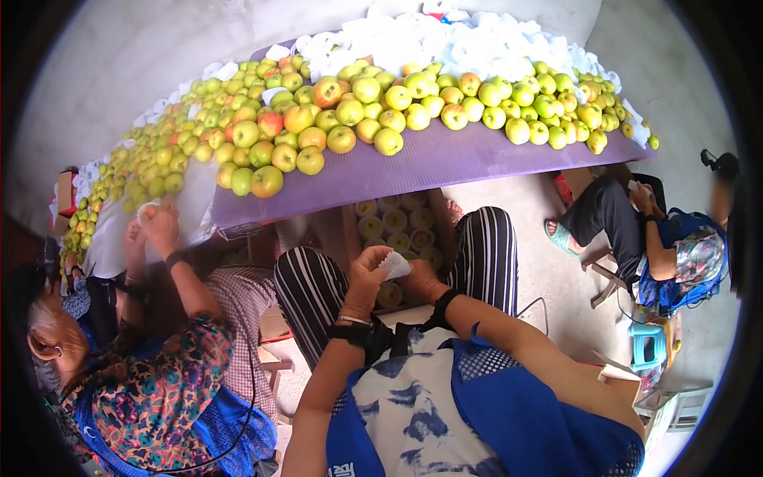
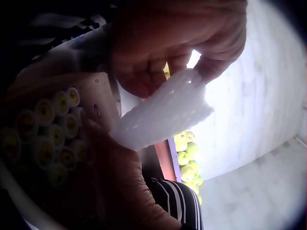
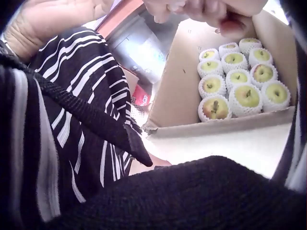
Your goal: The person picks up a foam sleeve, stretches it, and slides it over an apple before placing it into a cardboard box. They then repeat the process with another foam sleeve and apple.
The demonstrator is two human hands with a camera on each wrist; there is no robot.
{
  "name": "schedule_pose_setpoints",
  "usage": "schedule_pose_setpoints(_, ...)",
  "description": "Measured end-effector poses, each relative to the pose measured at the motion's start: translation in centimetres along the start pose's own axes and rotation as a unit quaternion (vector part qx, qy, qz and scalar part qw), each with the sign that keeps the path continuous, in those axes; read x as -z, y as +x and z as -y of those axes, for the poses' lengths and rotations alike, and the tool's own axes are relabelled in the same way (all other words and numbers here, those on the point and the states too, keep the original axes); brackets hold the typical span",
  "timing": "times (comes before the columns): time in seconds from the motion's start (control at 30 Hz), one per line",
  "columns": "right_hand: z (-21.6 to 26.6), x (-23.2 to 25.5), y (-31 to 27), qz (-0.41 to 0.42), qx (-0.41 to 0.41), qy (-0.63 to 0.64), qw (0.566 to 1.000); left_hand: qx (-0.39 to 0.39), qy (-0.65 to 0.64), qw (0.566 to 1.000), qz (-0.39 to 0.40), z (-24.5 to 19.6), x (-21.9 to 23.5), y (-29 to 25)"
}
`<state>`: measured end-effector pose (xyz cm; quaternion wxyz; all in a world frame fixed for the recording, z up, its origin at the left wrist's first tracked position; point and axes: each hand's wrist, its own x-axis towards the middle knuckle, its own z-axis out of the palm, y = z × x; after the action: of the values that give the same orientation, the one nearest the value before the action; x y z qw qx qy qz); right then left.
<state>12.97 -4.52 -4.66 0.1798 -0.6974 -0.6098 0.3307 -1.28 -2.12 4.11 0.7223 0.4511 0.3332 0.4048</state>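
A white foam net sleeve (image 1: 395,266) is stretched between my two hands over the open carton. My left hand (image 1: 367,274) pinches one end of it between thumb and fingers, as the left wrist view also shows. At the other end, my right hand (image 1: 421,280) grips the sleeve. In the left wrist view the foam sleeve (image 2: 165,110) looks flattened, with no apple showing in it. Beneath the hands, the cardboard carton (image 3: 168,91) holds rows of apples (image 3: 247,96), each in a white foam net. In the right wrist view the sleeve is out of sight.
Ahead stands a purple-topped table (image 1: 413,167) heaped with loose apples (image 1: 350,111) and a pile of white foam nets (image 1: 445,44). A person at left (image 1: 159,381) handles an apple; another sits at right (image 1: 668,246). My striped knees flank the carton.
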Motion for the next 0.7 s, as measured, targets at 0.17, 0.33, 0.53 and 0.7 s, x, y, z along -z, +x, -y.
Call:
schedule_pose_setpoints(0.17,-0.4,-0.4,0.4,0.007,-0.016,-0.015,1.000,-0.012,0.089,0.996,-0.007,1.1,0.0,0.3)
schedule_pose_setpoints(0.33,-0.4,-0.3,0.1,0.013,0.019,-0.012,1.000,0.001,0.067,0.993,-0.100,1.8,0.6,0.6)
schedule_pose_setpoints(0.53,1.1,1.8,-0.3,-0.016,-0.029,0.019,0.999,-0.021,0.017,0.980,-0.196,1.9,0.7,0.7)
schedule_pose_setpoints(0.7,2.7,5.4,-0.8,-0.130,-0.001,0.015,0.991,-0.048,-0.040,0.967,-0.246,2.6,1.6,1.2)
